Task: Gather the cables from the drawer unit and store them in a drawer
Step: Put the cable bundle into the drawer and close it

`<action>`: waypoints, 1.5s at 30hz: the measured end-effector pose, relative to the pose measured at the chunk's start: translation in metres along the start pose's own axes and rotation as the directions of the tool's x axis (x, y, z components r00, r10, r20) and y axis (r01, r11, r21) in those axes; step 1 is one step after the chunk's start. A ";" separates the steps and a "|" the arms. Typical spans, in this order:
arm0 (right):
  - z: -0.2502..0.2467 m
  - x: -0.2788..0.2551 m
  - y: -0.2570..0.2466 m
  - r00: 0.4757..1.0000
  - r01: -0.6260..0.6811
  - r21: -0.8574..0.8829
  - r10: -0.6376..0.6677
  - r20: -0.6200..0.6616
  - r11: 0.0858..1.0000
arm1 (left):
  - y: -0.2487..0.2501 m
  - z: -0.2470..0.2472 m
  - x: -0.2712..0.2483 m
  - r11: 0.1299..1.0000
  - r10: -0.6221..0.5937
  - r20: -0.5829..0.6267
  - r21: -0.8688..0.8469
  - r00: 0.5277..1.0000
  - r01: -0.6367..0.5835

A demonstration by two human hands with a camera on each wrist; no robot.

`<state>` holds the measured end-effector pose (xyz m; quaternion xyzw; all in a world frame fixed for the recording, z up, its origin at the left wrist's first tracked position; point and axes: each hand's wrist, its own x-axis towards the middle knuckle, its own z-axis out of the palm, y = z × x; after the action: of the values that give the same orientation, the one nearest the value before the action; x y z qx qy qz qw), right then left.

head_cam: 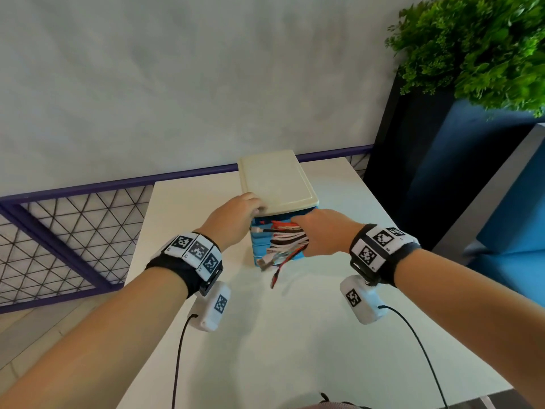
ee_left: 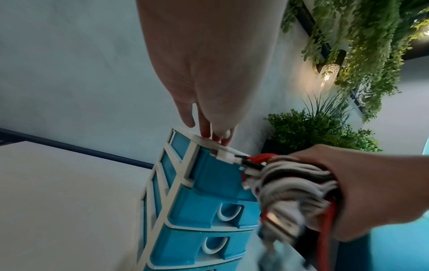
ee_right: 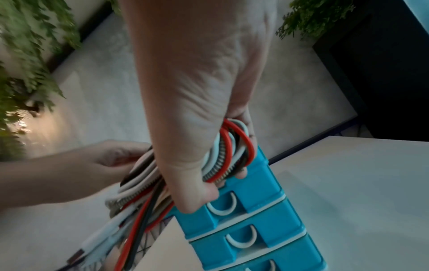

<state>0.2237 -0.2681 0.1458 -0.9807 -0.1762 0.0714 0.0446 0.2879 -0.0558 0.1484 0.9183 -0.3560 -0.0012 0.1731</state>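
A small drawer unit (head_cam: 277, 181) with a cream top and blue drawers (ee_right: 243, 203) stands at the far side of the white table (head_cam: 295, 343). My left hand (head_cam: 259, 208) rests with straight fingers (ee_left: 218, 137) on the front left edge of its top. My right hand (head_cam: 298, 228) grips a looped bundle of red, white and black cables (head_cam: 286, 243) right in front of the top drawer (ee_left: 216, 176), which stands pulled out a little. Loose cable ends (ee_right: 130, 234) hang below the fist. In the right wrist view the cables (ee_right: 228, 152) touch the blue drawer front.
A grey wall rises behind the table. A purple mesh railing (head_cam: 73, 231) runs on the left. At right stand a dark planter (head_cam: 413, 160) with a green plant (head_cam: 477, 48) and a blue seat (head_cam: 513, 219). Wrist camera cords trail over the table's near part.
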 end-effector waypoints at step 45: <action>-0.067 0.014 -0.033 0.769 -0.487 -0.157 0.507 0.389 0.859 | 0.020 -0.007 0.000 0.986 -0.154 0.346 0.121 0.926 0.119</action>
<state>0.2358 -0.2360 0.2134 -0.9545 0.0825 0.2841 -0.0377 0.2754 -0.0673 0.1610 0.9330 -0.3162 -0.1611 0.0607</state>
